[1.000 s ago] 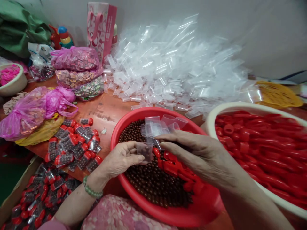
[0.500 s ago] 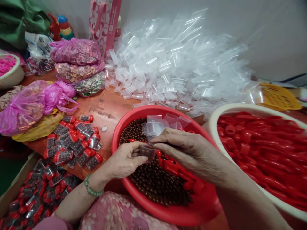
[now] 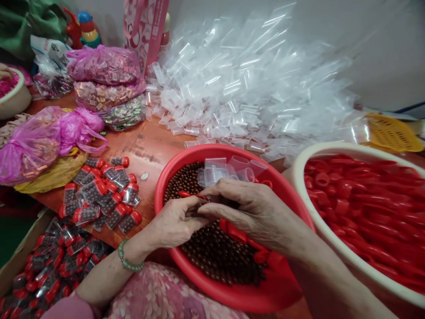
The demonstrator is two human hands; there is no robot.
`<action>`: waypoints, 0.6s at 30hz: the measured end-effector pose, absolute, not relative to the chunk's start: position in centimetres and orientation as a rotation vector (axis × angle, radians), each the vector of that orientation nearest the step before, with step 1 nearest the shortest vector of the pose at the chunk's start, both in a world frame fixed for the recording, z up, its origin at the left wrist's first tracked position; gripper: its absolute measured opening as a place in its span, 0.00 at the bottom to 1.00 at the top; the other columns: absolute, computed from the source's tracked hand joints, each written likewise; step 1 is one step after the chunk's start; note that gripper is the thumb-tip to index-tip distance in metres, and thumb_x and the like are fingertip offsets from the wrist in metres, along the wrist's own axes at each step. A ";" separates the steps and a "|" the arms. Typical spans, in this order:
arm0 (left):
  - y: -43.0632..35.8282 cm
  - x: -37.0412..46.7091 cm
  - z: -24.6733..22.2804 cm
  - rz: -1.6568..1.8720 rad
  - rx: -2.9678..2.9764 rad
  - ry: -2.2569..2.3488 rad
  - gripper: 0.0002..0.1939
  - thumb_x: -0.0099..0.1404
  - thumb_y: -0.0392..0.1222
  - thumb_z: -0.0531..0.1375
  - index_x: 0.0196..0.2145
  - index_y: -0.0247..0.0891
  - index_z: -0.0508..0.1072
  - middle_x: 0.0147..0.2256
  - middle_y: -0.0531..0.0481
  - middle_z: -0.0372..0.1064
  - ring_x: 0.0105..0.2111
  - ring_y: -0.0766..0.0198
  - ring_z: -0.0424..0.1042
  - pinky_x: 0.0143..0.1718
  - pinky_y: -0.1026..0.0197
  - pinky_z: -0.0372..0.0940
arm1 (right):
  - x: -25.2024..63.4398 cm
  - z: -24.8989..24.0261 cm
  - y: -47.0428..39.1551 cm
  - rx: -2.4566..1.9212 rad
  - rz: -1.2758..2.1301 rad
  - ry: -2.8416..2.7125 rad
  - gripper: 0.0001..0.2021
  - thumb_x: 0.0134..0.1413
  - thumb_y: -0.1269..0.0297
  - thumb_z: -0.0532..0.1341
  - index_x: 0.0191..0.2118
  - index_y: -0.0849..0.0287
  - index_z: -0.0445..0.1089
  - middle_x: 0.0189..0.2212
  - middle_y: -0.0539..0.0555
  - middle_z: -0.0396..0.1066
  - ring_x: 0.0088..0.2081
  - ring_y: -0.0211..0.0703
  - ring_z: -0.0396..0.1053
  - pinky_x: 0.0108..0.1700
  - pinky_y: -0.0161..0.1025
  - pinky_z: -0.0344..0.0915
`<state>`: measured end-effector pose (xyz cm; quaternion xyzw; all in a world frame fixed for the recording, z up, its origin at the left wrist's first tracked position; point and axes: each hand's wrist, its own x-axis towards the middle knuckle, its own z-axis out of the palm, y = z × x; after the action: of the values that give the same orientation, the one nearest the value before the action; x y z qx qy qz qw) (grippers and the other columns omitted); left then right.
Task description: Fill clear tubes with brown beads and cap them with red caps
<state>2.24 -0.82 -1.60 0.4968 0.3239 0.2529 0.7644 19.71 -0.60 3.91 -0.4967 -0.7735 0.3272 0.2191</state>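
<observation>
My left hand [image 3: 175, 221], a green bead bracelet [image 3: 128, 259] on its wrist, is closed over a red tub [image 3: 212, 299] of small dark brown balls [image 3: 229, 261]. The clear plastic tube it held a moment before is now mostly hidden by fingers. My right hand [image 3: 250, 212] comes from the right, its fingertips meeting the left fingers; what they pinch is hidden. Behind my hands, several empty clear tubes [image 3: 215, 170] lie in the tub. Red plastic caps [image 3: 234, 230] rest on the balls below my right hand.
A white basin [image 3: 303, 177] of red plastic parts stands right. Behind is a heap of clear tubes [image 3: 226, 97]. Filled tubes with red caps [image 3: 99, 195] lie left, more in a box [image 3: 59, 266] below. Pink bags [image 3: 106, 66] and a yellow basket [image 3: 395, 133] are farther back.
My right fingers have moved slightly left and down, closing over the tube in my left hand, so it no longer shows. Another hand has appeared at the pink-filled bowl, far left.
</observation>
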 end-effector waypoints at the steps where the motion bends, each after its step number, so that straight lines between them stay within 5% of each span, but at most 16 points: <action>1: -0.8 2.2 -1.7 0.548 1.081 0.701 0.07 0.59 0.33 0.60 0.37 0.34 0.74 0.34 0.51 0.71 0.38 0.62 0.70 0.45 0.61 0.62 | 19.8 3.8 -0.6 -1.384 0.921 -2.111 0.11 0.60 0.57 0.59 0.35 0.56 0.75 0.29 0.52 0.75 0.30 0.40 0.71 0.33 0.36 0.66; 6: -0.9 2.3 -1.8 0.556 1.049 0.706 0.14 0.60 0.31 0.58 0.45 0.36 0.75 0.40 0.48 0.75 0.42 0.61 0.73 0.50 0.57 0.63 | 20.7 3.5 -0.9 -1.422 1.005 -1.882 0.11 0.58 0.54 0.61 0.37 0.55 0.75 0.29 0.52 0.75 0.30 0.42 0.72 0.33 0.38 0.68; 18: -1.9 1.5 -0.5 0.704 1.231 0.740 0.09 0.62 0.36 0.60 0.41 0.34 0.74 0.39 0.45 0.74 0.40 0.62 0.73 0.45 0.61 0.66 | 21.2 1.7 -3.6 -1.535 1.054 -1.691 0.10 0.58 0.57 0.59 0.34 0.56 0.74 0.29 0.52 0.75 0.32 0.42 0.72 0.36 0.37 0.68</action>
<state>1.45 -1.90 -0.49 0.5518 0.3319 0.3158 0.6969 21.22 -3.59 1.70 -0.5808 -0.6395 0.3985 0.3082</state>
